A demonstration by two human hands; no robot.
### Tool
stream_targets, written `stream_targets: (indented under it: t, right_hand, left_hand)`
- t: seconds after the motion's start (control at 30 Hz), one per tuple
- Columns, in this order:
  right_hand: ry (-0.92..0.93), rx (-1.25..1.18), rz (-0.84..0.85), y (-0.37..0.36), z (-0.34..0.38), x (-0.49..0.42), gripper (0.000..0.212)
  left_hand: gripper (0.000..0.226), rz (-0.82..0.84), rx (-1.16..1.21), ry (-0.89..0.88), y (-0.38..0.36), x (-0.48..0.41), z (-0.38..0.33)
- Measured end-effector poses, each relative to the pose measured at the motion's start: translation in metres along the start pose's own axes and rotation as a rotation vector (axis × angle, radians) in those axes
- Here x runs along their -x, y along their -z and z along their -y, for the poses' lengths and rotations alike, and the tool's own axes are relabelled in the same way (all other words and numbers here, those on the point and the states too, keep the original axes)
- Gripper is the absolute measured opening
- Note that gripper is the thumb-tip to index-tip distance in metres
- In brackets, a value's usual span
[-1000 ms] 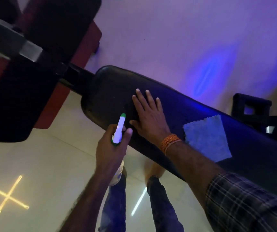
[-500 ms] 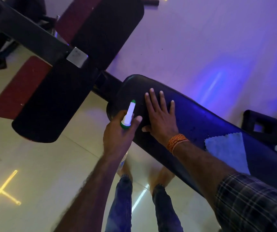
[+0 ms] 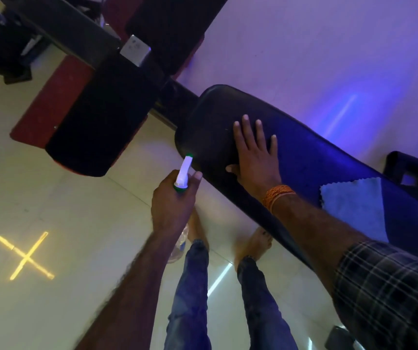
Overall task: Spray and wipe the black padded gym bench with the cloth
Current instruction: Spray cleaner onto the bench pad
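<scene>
Black padding covers the long gym bench [image 3: 311, 160], which runs on a slant from the upper middle of the view down toward the right edge, its far half washed in blue-violet light. On its rounded near end the right hand [image 3: 255, 157] lies palm down, its fingers [image 3: 247, 127] spread wide and flat on the pad, gripping nothing; a bundle of orange threads [image 3: 277, 195] circles that wrist, and a dark checked sleeve [image 3: 389, 294] shows further up the arm. The left hand [image 3: 173, 198] hovers just beside the bench's near edge, its fingers wrapped around the neck of a spray bottle [image 3: 183, 173] (white head, green tip and collar), with the nozzle aimed at the end of the pad; the clear body of the bottle hangs below the hand, mostly hidden. A pale blue cloth [image 3: 354, 205] with a zigzag edge lies flat on the bench, well apart from both hands, toward the right. Below are the person's jeans and bare feet on a glossy pale floor [image 3: 76, 223], where a yellow cross of light [image 3: 26, 256] is reflected. Dark machine pads with red edging sit at the upper left.
</scene>
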State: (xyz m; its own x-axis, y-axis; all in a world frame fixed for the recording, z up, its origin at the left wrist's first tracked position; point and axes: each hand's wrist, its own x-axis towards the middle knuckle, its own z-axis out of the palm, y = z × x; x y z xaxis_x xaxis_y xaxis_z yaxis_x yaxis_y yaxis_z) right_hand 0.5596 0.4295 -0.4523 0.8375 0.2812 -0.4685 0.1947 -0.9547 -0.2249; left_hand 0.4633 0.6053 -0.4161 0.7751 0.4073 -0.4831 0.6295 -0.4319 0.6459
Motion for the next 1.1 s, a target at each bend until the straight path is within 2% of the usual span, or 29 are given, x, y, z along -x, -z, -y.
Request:
stream_targets:
  t: [0.07, 0.17, 0.3, 0.47, 0.73, 0.83, 0.97, 1.1]
  right_hand:
    - [0.009, -0.011, -0.024, -0.006, -0.005, 0.017, 0.098]
    - [-0.022, -0.015, -0.021, -0.014, -0.022, 0.045, 0.1]
    - [-0.116, -0.011, -0.007, -0.015, -0.064, 0.069, 0.104]
    - [-0.112, 0.0, 0.021, -0.012, -0.099, 0.087, 0.104]
    - [-0.125, -0.046, 0.023, -0.021, -0.12, 0.114, 0.1]
    - [-0.13, -0.054, 0.004, -0.028, -0.12, 0.125, 0.099]
    - [-0.156, -0.055, -0.025, -0.038, -0.11, 0.135, 0.1]
    - [-0.174, -0.046, -0.02, -0.049, -0.094, 0.145, 0.1]
  left_hand:
    - [0.028, 0.009, 0.009, -0.015, -0.008, 0.009, 0.0]
    - [0.023, 0.024, 0.032, -0.045, -0.027, 0.02, -0.006]
    - [0.037, -0.075, 0.007, -0.104, -0.061, 0.029, -0.033]
    - [0.051, -0.059, -0.032, -0.167, -0.098, 0.032, -0.07]
    - [0.045, 0.058, -0.018, -0.181, -0.139, 0.055, -0.088]
    - [0.045, 0.091, -0.058, -0.195, -0.142, 0.064, -0.082]
    - [0.039, 0.03, -0.047, -0.17, -0.128, 0.073, -0.061]
    - [0.043, -0.03, -0.091, -0.102, -0.095, 0.077, -0.033]
